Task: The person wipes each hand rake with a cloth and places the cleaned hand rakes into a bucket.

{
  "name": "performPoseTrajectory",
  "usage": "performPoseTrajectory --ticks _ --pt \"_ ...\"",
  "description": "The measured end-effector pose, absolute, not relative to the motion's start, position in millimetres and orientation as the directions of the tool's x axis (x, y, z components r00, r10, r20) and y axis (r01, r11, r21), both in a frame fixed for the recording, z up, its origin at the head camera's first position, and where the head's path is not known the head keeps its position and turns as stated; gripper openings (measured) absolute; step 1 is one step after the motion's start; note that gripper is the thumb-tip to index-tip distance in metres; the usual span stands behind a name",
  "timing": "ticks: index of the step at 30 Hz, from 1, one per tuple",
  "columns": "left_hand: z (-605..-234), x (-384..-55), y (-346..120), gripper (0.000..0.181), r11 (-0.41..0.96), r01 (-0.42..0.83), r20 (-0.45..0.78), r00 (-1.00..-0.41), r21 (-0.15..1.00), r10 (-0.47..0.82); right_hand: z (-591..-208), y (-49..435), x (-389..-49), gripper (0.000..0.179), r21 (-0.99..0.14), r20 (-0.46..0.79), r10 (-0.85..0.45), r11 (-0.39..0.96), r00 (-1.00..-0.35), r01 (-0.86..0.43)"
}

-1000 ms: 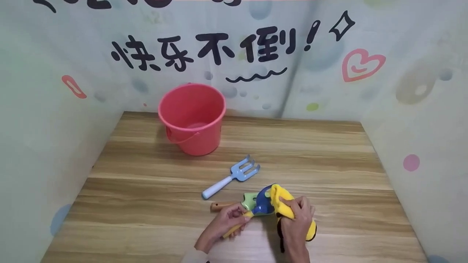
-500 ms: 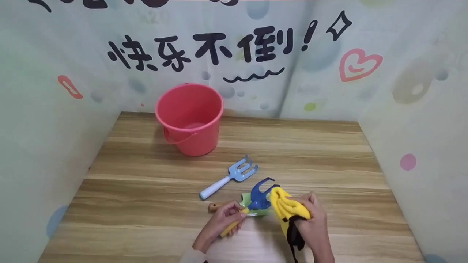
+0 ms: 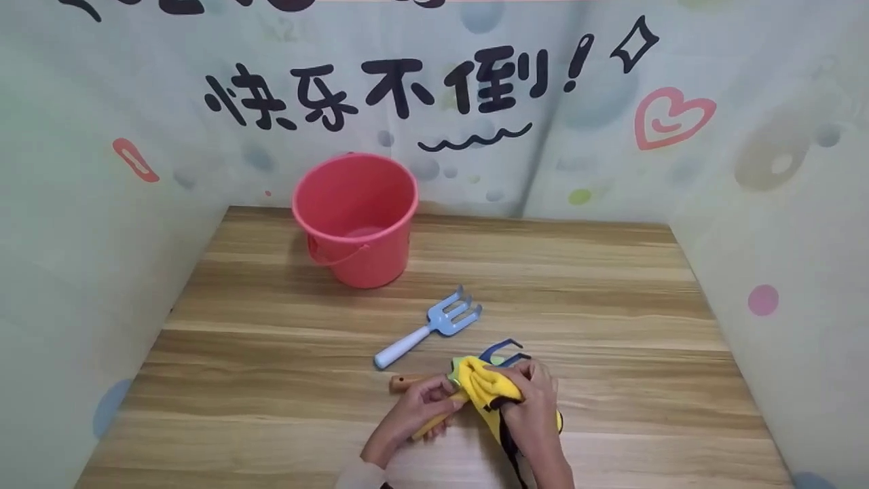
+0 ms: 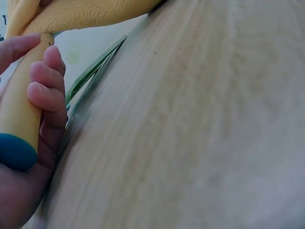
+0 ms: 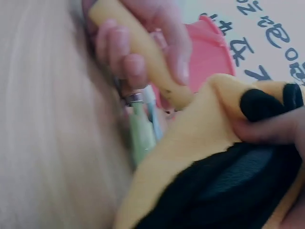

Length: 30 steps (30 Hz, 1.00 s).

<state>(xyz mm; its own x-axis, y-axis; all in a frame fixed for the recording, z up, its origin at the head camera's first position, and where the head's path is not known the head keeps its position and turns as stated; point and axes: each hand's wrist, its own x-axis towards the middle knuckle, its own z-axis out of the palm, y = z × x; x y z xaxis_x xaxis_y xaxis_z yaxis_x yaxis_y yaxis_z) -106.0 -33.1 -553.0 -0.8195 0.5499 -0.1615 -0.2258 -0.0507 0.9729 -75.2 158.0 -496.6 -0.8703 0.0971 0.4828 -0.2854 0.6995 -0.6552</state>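
My left hand (image 3: 415, 411) grips the yellow handle (image 4: 21, 95) of a small garden hand rake, whose end is blue in the left wrist view. Two of its dark blue prongs (image 3: 504, 346) stick out past a yellow cloth (image 3: 487, 386) with black trim. My right hand (image 3: 536, 411) holds this bunched cloth against the rake, at the neck where handle meets head. The cloth hides most of the blue head. Beneath the rake lies a green garden tool (image 3: 455, 370) with a wooden handle (image 3: 404, 382), its head partly covered.
A light blue hand fork (image 3: 429, 330) lies on the wood-grain table (image 3: 271, 387), just beyond the hands. Farther back on the left stands a pink bucket (image 3: 373, 261), handle folded down. Printed fabric walls (image 3: 767, 238) border the back and sides.
The cloth in my right hand goes from the rake's head out to the right, then back left and down to the neck by the handle. My left hand keeps its grip.
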Motion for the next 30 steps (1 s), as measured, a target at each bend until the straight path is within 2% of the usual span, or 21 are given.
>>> performPoseTrajectory --ticks 5,12,16,23,30 --pt "-552 -106 -31 0.029 -0.038 -0.216 -0.157 -0.809 0.976 0.567 -505 156 -78 0.044 -0.606 0.573 0.149 0.739 -0.806 -0.294" --pt "-551 -107 -30 0.027 -0.036 -0.204 -0.146 -0.802 0.978 0.579 -511 158 -79 0.047 -0.621 0.623 0.240 0.730 -0.745 -0.285" --pt "-554 -108 -30 0.026 -0.024 -0.206 -0.155 -0.803 0.978 0.575 -511 161 -80 0.046 -0.623 0.637 0.277 0.735 -0.719 -0.269" --pt "-554 -107 -32 0.025 -0.053 -0.140 -0.082 -0.803 0.989 0.591 -509 167 -81 0.034 -0.655 0.627 0.325 0.712 -0.709 -0.253" --pt "-553 -109 -31 0.027 -0.018 -0.196 -0.150 -0.805 0.981 0.574 -506 172 -81 0.030 -0.637 0.671 0.327 0.713 -0.665 -0.292"
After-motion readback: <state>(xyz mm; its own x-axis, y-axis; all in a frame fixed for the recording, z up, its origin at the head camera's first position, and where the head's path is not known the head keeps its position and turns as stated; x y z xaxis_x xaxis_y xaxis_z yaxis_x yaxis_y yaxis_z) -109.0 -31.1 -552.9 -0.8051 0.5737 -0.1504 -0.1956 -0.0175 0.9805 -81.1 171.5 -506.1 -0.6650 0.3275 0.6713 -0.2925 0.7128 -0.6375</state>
